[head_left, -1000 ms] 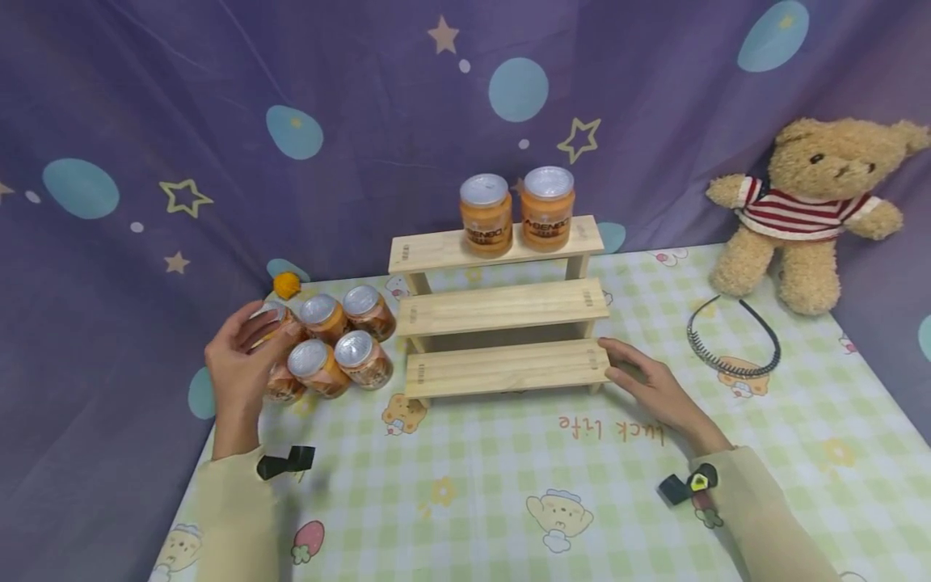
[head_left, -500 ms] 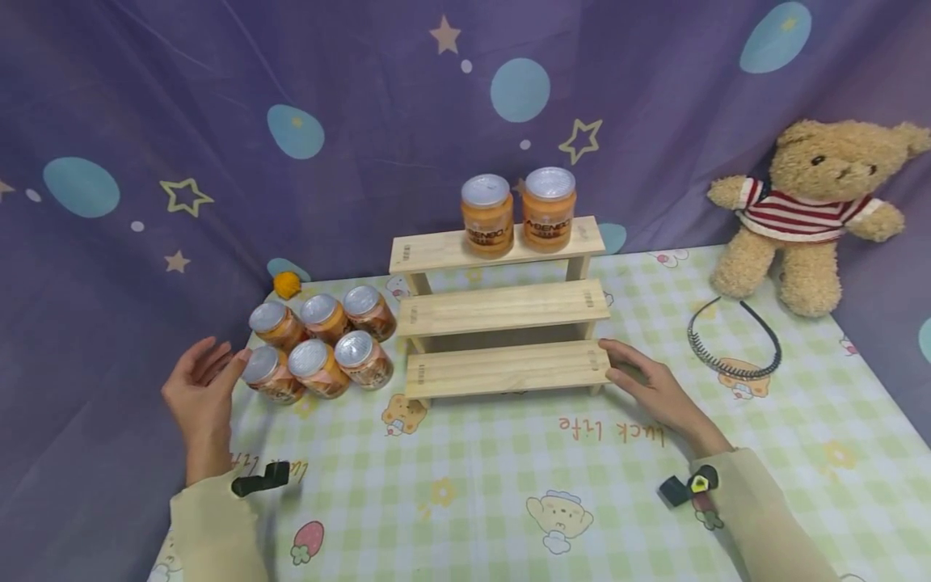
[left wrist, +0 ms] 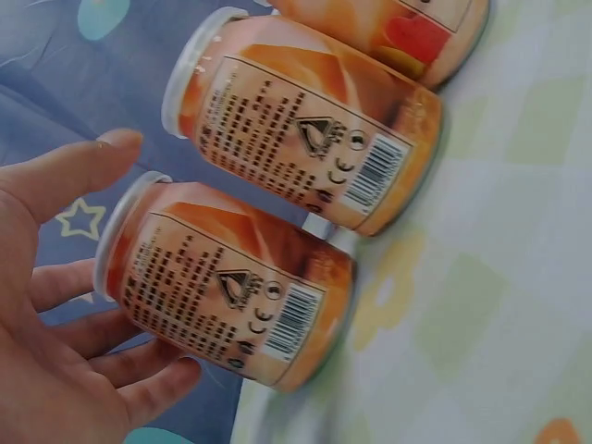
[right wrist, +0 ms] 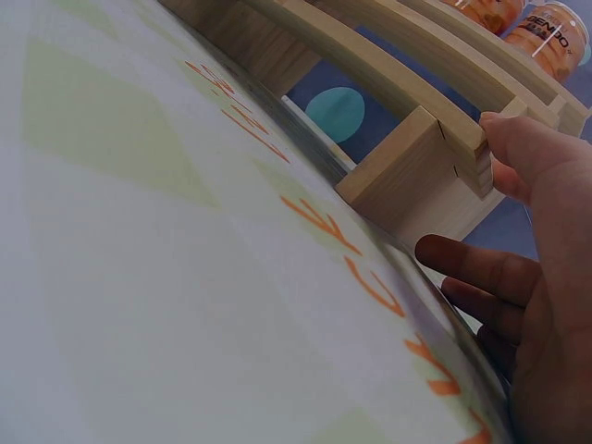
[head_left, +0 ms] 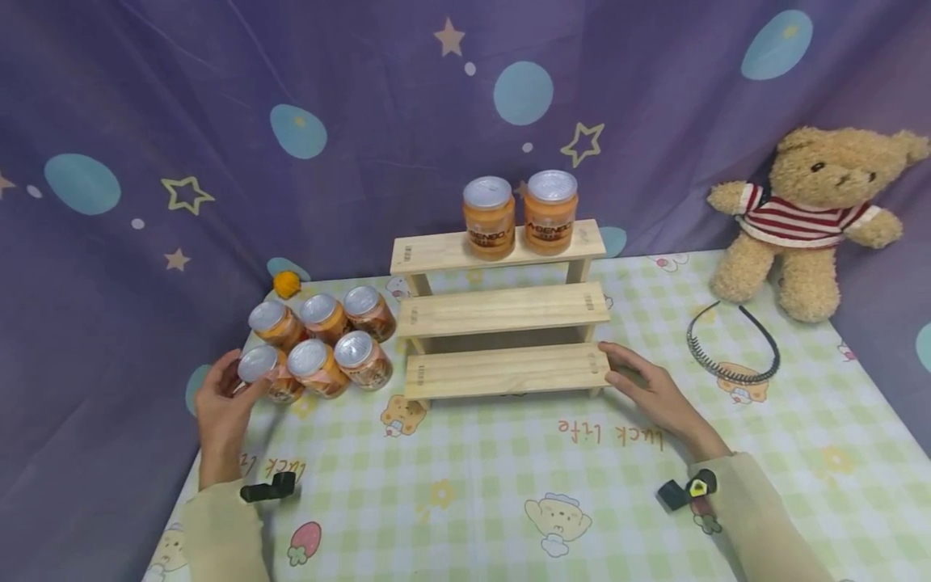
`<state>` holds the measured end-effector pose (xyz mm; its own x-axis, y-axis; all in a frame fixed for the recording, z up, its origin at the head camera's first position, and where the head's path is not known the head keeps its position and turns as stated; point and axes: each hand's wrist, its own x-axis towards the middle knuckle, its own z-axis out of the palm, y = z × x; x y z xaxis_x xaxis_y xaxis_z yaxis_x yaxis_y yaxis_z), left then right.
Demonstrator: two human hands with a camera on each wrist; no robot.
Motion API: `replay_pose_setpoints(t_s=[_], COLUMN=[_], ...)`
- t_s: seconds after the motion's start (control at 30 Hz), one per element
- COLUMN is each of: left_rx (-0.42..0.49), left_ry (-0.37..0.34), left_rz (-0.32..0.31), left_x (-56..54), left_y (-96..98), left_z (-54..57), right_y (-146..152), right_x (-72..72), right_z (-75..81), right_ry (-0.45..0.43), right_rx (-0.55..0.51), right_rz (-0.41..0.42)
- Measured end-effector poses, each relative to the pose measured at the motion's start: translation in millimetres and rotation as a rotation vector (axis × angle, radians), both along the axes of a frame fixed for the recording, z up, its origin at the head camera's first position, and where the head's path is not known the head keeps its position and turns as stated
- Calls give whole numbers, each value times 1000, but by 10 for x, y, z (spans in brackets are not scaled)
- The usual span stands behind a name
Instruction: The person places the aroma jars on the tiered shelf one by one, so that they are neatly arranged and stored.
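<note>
My left hand (head_left: 221, 412) is around the front-left orange jar (left wrist: 231, 287) with a silver lid. In the left wrist view, the thumb stands off the lid's rim and the loosely bent fingers lie behind the jar. Several like jars (head_left: 364, 360) stand beside it in two rows. My right hand (head_left: 655, 392) is at the right end of the lowest board of a three-tier wooden shelf (head_left: 509, 372). In the right wrist view, the thumb touches the board's end, while the other fingers (right wrist: 476, 264) extend below it. Two jars (head_left: 490, 218) stand on the top tier.
A teddy bear (head_left: 807, 214) in a striped shirt sits at the back right. Before it lies a black headband (head_left: 735, 376). A small orange pompom (head_left: 287, 284) is behind the jars. A checked cloth (head_left: 480, 461) covers the table; a purple curtain (head_left: 407, 121) hangs behind.
My left hand has come from the back-left jar, out toward the left, then in around the front-left jar. My right hand has stayed at the shelf's end.
</note>
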<state>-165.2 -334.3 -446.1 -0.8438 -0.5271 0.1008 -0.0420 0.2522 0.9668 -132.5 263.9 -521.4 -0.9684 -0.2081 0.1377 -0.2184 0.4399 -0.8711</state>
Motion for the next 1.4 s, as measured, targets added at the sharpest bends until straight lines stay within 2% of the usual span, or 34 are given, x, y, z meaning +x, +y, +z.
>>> replay_pose_setpoints(t_s=[0.23, 0.3, 0.47, 0.63, 0.73, 1.03, 1.13, 1.3, 1.4], left_rx=[65, 48, 35, 86, 109, 155, 187, 195, 235], left_ry=[-19, -37, -31, 2, 5, 16, 38, 33, 80], left_rz=[-2, -1, 8, 3, 23, 68, 74, 94, 92], left_x=[-44, -58, -100, -107, -104, -99, -85, -72, -64], left_y=[-4, -6, -6, -10, -14, -49, -65, -88, -97], left_z=[-72, -92, -131, -143, -142, -121, -99, -35, 14], right_y=[-4, -2, -4, -3, -2, -7, -5, -3, -2], right_x=[5, 3, 6, 10, 8, 4, 1, -4, -2], right_z=[4, 5, 7, 8, 12, 27, 21, 9, 10], right_ry=[-3, -1, -5, -9, -7, 4, 6, 4, 2], right_rx=[-3, -5, -7, -4, 0, -10, -9, 6, 6], right_rz=[0, 1, 3, -7, -7, 12, 10, 2, 3])
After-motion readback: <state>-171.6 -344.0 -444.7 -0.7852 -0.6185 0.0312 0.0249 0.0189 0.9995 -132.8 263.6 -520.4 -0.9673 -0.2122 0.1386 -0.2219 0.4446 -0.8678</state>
